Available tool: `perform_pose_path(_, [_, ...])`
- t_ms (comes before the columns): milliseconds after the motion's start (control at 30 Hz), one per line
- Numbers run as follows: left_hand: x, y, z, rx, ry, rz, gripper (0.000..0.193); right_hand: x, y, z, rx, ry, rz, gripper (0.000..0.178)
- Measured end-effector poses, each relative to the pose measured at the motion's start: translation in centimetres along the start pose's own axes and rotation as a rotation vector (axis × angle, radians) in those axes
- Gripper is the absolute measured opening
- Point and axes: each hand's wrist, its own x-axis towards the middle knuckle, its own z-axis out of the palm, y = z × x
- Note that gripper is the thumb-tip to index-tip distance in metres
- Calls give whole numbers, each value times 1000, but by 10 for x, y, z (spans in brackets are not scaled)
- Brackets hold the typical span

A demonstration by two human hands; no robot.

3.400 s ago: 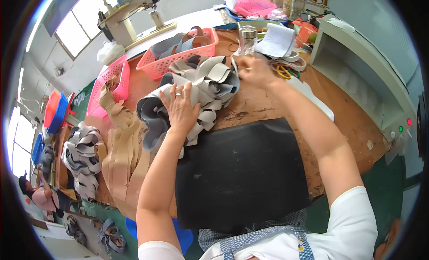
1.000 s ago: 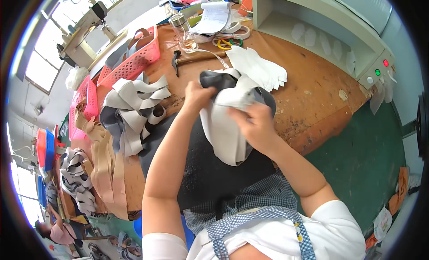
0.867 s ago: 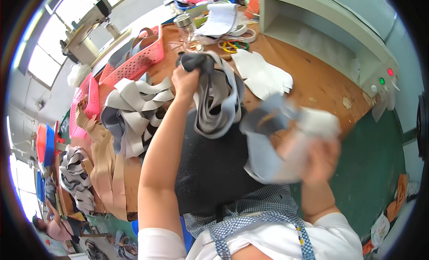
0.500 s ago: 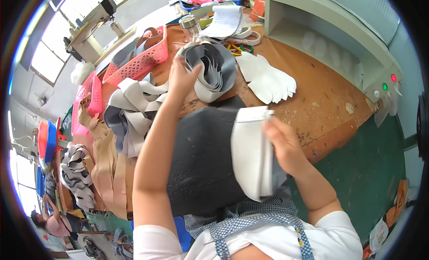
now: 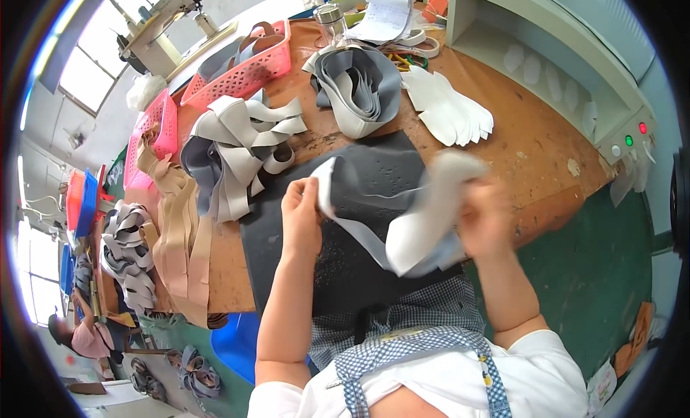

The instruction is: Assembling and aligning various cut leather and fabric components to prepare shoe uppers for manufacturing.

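Note:
My left hand (image 5: 300,209) pinches the end of a white and grey strip (image 5: 359,233) above a black sheet (image 5: 334,274). From there the strip sags across to my right hand (image 5: 485,217). That hand is closed around a folded bundle of similar strips (image 5: 420,235), pale on one face and grey on the other. Motion blurs the right fingers and the bundle's upper part. Beyond the sheet stands a loose coil of grey and white strips (image 5: 359,91), touched by neither hand. Left of it lies a tangled heap of white and grey strips (image 5: 226,152).
White fan-shaped pieces (image 5: 449,109) lie on the brown table (image 5: 532,145). Tan strips (image 5: 180,253) hang at the left edge beside pink baskets (image 5: 241,73). A glass jar (image 5: 330,23) and notepad (image 5: 384,19) stand behind. A grey machine (image 5: 553,66) sits back right; a person (image 5: 90,335) is far left.
My left hand has left the coil at the back, come nearer, and taken a strip end. The bundle in my right hand has loosened and spread. The view has shifted slightly.

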Motion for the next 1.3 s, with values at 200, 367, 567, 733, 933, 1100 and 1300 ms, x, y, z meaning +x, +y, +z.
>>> perform_pose_path(200, [22,-29,-26,152,83,-51,21,7,-106,-98,680,-168,-191,45])
perform_pose_path(367, [24,-16,-6,267,-39,-11,19,9,-173,-149,817,-252,-157,56])
perform_pose_path(567, [-1,8,-89,145,-151,-67,16,53,-102,-143,870,-591,292,41])
perform_pose_path(733, [-44,37,-153,361,-87,-4,15,39,-14,-84,-775,-160,307,28])
perform_pose_path(933, [-68,62,-104,1111,253,516,33,49,-24,-24,-1205,32,8,39])
perform_pose_path(1100, [-90,44,-17,1384,-308,649,61,38,0,-20,-1390,-503,1,47])
perform_pose_path(1300, [-53,21,-86,1580,-81,603,4,67,9,-57,-1431,-590,-118,33])
